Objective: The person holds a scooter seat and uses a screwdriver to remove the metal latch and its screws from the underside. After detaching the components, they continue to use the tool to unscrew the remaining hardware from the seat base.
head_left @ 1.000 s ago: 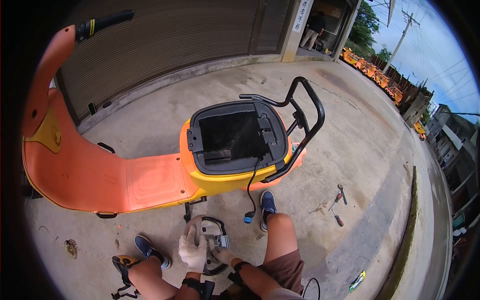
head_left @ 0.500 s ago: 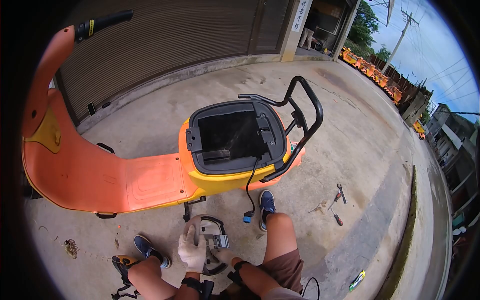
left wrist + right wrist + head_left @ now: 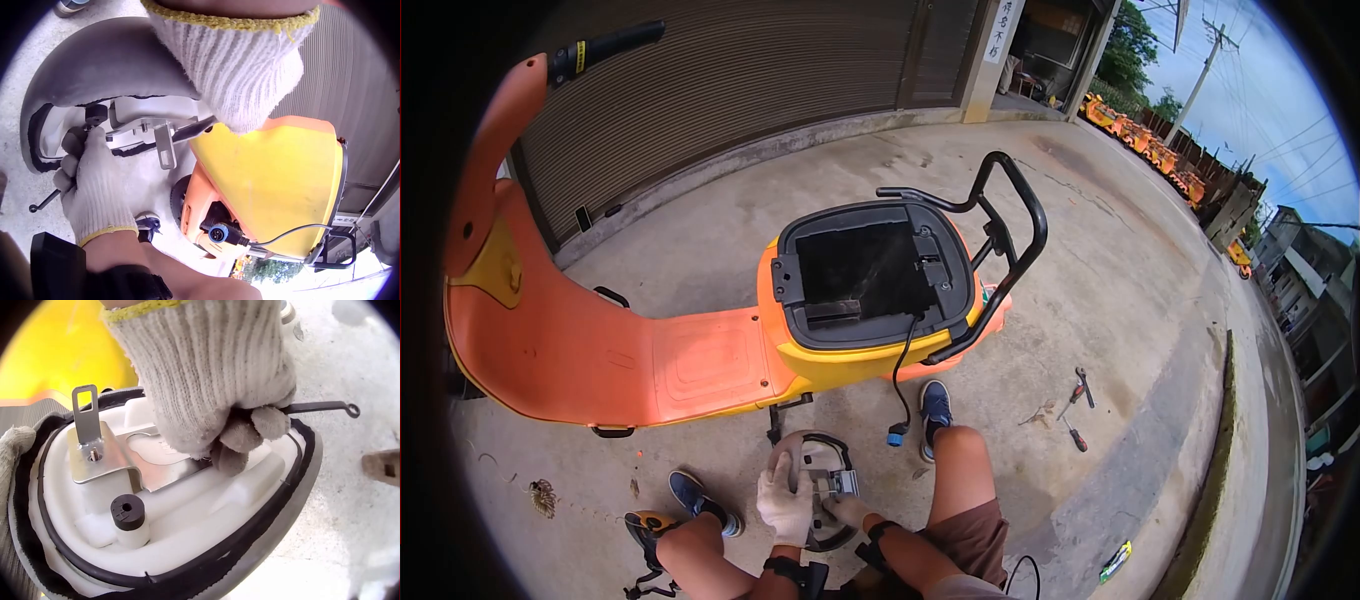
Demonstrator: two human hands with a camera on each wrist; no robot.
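An upturned scooter seat [image 3: 807,447] stands between the person's knees, its white underside and metal bracket [image 3: 100,456] showing. The left hand [image 3: 785,505], in a white knit glove, grips the seat's edge, with fingertips over the rim in the right wrist view. Over the underside, the right hand [image 3: 219,387], gloved too, curls its fingers around a dark ring wrench [image 3: 322,407]. One ring end sticks out past the hand; the wrench's other end is hidden under the fingers, near the flat metal plate [image 3: 178,473]. A black rubber bumper [image 3: 127,512] rises beside the bracket.
Ahead stands an orange and yellow scooter [image 3: 710,360] with its seat opening [image 3: 865,265] uncovered. A cable with a blue plug [image 3: 896,436] hangs from it. Screwdrivers and a ratchet [image 3: 1084,388] lie on the concrete at right, with a yellow-green packet [image 3: 1116,562] nearer.
The right hand dipped slightly toward the person half a second ago and is now back near its earlier place. The left hand and seat hold still. A person in the far doorway has moved mostly out of sight.
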